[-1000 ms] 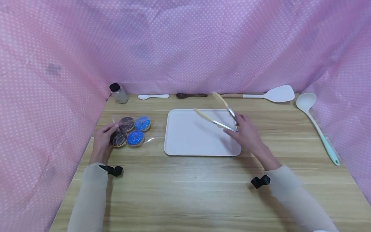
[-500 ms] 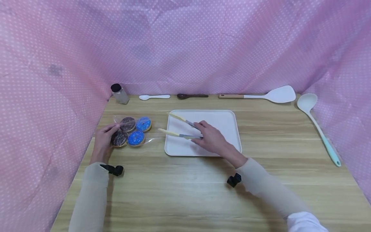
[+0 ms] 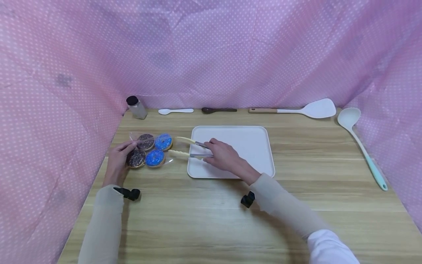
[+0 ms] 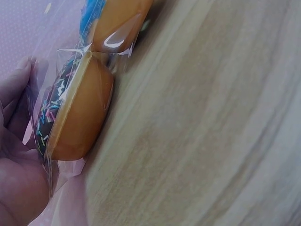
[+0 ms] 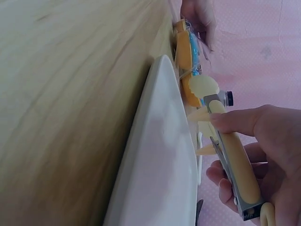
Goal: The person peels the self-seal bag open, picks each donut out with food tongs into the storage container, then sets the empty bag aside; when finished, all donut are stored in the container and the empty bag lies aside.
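A clear plastic packet [image 3: 149,149] holds two chocolate doughnuts [image 3: 136,157] and two blue doughnuts [image 3: 155,157], left of a white tray [image 3: 244,146]. My left hand [image 3: 126,147] grips the packet's left edge. In the left wrist view my left hand [image 4: 14,141] lies behind the wrap beside a chocolate doughnut [image 4: 80,113]. My right hand [image 3: 211,149] holds cream-tipped tongs [image 3: 184,146] over the tray's left edge, with the tips apart just right of the blue doughnuts. In the right wrist view the tongs [image 5: 235,160] point past the tray [image 5: 160,155] at the doughnuts [image 5: 186,52].
Along the table's far edge stand a black-capped bottle [image 3: 136,107], a white spoon [image 3: 175,110], a dark spoon [image 3: 218,109] and a white spatula [image 3: 296,109]. A pale ladle [image 3: 361,145] lies at the right. Pink dotted cloth walls in three sides.
My right hand has carried the tongs left across the tray, from its far right corner to the packet's right edge. The left hand and packet have stayed put.
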`<state>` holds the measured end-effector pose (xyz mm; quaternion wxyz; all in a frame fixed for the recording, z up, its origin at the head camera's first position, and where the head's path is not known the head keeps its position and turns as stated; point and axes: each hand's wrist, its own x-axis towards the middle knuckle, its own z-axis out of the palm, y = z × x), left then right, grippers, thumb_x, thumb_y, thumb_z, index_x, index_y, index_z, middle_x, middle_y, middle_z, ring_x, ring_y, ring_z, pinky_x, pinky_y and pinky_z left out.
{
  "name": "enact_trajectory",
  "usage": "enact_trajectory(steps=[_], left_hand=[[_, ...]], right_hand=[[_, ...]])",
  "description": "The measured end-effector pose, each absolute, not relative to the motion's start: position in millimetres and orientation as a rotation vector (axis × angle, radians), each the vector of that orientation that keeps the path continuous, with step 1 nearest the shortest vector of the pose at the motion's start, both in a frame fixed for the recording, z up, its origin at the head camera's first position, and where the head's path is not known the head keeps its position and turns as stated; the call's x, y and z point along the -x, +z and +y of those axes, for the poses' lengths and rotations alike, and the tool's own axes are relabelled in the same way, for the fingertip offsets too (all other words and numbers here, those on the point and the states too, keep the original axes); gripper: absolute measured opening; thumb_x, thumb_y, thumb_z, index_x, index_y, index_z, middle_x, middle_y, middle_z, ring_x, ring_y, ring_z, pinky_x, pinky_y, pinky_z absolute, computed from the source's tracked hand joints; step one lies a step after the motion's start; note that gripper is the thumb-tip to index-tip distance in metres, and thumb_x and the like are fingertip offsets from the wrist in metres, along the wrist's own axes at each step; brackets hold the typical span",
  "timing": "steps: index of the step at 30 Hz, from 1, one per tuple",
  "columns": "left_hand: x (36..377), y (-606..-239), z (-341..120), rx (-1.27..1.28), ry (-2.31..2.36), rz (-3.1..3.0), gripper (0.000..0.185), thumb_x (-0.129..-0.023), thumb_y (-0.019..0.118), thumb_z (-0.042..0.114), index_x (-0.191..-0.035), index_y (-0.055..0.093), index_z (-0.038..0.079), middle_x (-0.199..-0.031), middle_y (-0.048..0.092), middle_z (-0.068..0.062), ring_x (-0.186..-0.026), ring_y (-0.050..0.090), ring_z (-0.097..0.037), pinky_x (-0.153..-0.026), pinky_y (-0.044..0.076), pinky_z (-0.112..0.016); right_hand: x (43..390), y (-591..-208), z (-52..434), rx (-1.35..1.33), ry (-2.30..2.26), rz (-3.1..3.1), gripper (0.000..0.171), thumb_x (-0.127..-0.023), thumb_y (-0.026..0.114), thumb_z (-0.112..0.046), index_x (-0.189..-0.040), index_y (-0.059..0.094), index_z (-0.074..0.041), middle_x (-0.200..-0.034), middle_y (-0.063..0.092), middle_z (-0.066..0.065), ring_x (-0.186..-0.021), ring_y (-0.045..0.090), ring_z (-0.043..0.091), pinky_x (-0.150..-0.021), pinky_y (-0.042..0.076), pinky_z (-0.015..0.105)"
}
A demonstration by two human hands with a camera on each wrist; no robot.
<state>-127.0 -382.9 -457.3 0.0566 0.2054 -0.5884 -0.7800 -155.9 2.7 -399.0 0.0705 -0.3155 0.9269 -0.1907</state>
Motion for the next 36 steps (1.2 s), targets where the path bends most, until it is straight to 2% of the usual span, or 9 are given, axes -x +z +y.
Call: enact_trajectory(steps=[11, 21, 29, 36], left_hand=[[126.5, -459.4, -383.2, -0.589, -2.390, -1.763, 0.036, -0.079, 0.079, 0.015, -0.111, 0.070, 0.002, -0.101, 0.074, 0.001, -0.107, 0.061, -0.009, -0.084, 0.053, -0.016], [125.9, -456.9, -380.2, -0.601, -2.379, -1.804, 0.042, -0.080, 0.078, 0.016, -0.117, 0.066, 0.000, -0.106, 0.072, 0.000, -0.114, 0.057, -0.009, -0.085, 0.052, -0.016], [128.3, -456.0, -378.4, -0.589, -2.358, -1.803, 0.039, -0.080, 0.078, 0.016, -0.115, 0.068, 0.000, -0.103, 0.073, 0.000, -0.109, 0.060, -0.009, -0.084, 0.052, -0.016], [128.4, -455.1, -380.2, -0.633, -2.333, -1.810, 0.042, -0.079, 0.079, 0.020, -0.115, 0.068, 0.001, -0.107, 0.072, -0.001, -0.104, 0.062, -0.009, -0.078, 0.054, -0.018]], right_hand=[[165.8, -404.6, -15.7, 0.921, -0.518, 2.764, 0.051, -0.086, 0.070, -0.037, -0.129, 0.057, -0.012, -0.113, 0.059, 0.004, -0.089, 0.057, 0.016, -0.071, 0.053, 0.033], [170.0, -404.8, -25.3, 0.921, -0.463, 2.773, 0.053, -0.086, 0.070, -0.037, -0.131, 0.054, -0.013, -0.113, 0.058, 0.002, -0.089, 0.056, 0.016, -0.070, 0.052, 0.033], [166.2, -405.3, -26.1, 0.920, -0.445, 2.808, 0.048, -0.087, 0.068, -0.037, -0.127, 0.055, -0.014, -0.104, 0.056, 0.000, -0.082, 0.054, 0.015, -0.064, 0.050, 0.032], [161.1, -393.9, -20.4, 0.896, -0.478, 2.785, 0.049, -0.087, 0.068, -0.039, -0.129, 0.056, -0.015, -0.110, 0.059, 0.001, -0.084, 0.055, 0.015, -0.066, 0.051, 0.031]])
